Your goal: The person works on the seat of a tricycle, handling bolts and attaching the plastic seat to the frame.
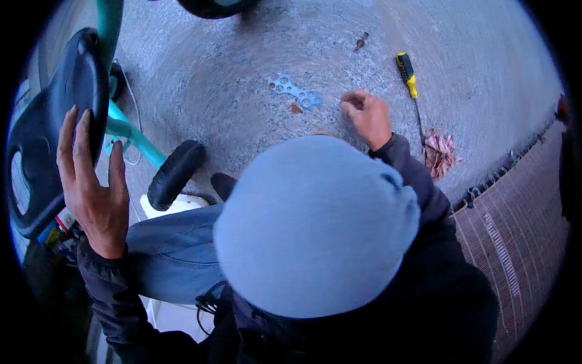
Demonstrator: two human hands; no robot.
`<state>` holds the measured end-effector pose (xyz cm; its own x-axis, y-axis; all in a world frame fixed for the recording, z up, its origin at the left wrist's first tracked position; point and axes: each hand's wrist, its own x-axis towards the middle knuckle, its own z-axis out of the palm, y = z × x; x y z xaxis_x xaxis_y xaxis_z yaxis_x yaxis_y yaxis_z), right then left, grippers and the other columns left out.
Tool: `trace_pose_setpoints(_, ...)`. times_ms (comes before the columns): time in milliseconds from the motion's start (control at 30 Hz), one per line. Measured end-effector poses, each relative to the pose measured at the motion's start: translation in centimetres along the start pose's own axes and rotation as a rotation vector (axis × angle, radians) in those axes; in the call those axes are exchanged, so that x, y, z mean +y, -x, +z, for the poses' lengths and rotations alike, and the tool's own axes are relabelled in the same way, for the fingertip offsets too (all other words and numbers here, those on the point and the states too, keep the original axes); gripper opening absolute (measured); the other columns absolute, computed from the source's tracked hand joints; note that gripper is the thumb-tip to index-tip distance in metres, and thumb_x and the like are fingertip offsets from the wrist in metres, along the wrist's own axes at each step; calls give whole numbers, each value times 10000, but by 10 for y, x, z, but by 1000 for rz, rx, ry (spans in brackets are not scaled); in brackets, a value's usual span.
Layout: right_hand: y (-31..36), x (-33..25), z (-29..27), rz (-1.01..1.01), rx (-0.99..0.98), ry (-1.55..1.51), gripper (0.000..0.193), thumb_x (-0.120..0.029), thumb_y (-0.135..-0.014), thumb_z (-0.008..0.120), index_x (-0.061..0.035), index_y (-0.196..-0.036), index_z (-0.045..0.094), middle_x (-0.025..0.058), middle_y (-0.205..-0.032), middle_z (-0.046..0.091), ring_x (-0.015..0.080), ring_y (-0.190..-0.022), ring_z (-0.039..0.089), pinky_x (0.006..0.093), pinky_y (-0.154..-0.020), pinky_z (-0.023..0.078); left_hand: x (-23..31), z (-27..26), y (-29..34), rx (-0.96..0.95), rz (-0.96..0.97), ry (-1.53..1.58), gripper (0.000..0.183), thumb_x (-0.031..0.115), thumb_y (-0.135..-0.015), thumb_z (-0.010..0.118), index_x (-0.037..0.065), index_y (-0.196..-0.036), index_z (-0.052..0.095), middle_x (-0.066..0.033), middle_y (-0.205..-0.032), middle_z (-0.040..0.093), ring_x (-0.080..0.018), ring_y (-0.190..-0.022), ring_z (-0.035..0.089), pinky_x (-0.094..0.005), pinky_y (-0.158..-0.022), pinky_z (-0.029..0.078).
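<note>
At the left, my left hand (95, 188) is open with fingers spread. Its fingertips rest against a black moulded seat (79, 97), fixed near a teal tubular frame (136, 136). My right hand (368, 115) is above the grey floor, fingers curled and thumb pressed to the forefinger. Whatever that pinch may hold is too small to make out. Just left of it lies a flat silver multi-hole spanner (295, 91). A small rusty bolt (361, 41) lies farther off. To the right rests a screwdriver (410, 79) with a yellow and black handle.
A crumpled red-and-white rag (441, 155) lies by the screwdriver's tip. A striped brown mat (515, 242) covers the right side. Beside my knee is a black rubber-like grip or pedal (176, 174). A dark wheel (217, 5) shows at the top. My light blue cap (315, 224) hides the middle.
</note>
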<state>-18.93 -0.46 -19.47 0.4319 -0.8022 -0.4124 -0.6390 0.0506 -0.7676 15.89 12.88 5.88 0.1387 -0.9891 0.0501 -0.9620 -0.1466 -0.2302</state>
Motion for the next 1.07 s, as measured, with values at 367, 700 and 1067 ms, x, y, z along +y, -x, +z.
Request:
trace_pose_setpoints(367,-42,-46,68,-415,-103,334,179,-194,-820,656,-109,-977,662,111,-878,630,329,-789,623,427,-668,486,42,-1,20,-319,394,473,345,44,-709,673,-11,-1035,575,-172,-1061,587,-337,-1042,579,-415,-874,481)
trace_pose_setpoints(700,-73,-52,105,-646,-107,420,184,-228,-852,634,-143,-1013,657,109,-919,588,349,-823,601,441,-677,489,66,106,10,-633,440,481,246,137,-794,620,30,-1012,576,-166,-914,576,-365,-839,604,-465,-718,496)
trace_pose_setpoints(1067,-63,-4,19,105,-104,2,257,-244,-860,646,-53,-1033,652,189,-1122,633,240,-1039,622,389,-905,470,78,186,-20,-710,266,392,280,170,-807,649,70,-1067,620,-197,-1018,634,-379,-943,615,-465,-813,509)
